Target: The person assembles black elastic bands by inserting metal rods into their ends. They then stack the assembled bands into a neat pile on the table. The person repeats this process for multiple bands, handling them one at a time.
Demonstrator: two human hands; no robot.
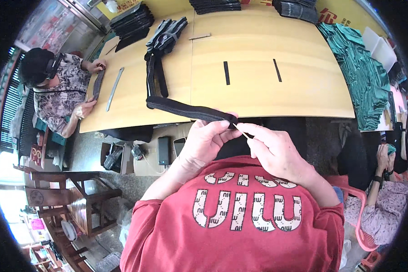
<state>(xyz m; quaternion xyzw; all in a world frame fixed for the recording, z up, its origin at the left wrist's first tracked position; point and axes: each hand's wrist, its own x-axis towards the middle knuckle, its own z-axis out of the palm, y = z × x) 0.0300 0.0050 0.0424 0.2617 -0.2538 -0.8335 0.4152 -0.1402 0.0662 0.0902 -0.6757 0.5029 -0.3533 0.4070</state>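
Note:
A long black fabric strip (186, 108) runs from the left part of the table to the near edge, where its end is pinched in the fingers of my left hand (206, 140). My right hand (276, 152) is closed on a thin pale stick (244, 131), whose tip meets that end of the strip. Whether the tip goes inside the fabric I cannot tell. Farther back, the strip bends up beside another dark band (160, 77), below a bundle of grey and black bands (167, 37).
Two short black strips (226, 73) lie on the table (303, 97). Dark folded stacks (130, 25) line the back, and green folded fabric (356, 77) fills the right. A co-worker (61, 86) holds a dark band at left, near a long grey strip (115, 89). Another person (385, 195) sits at right.

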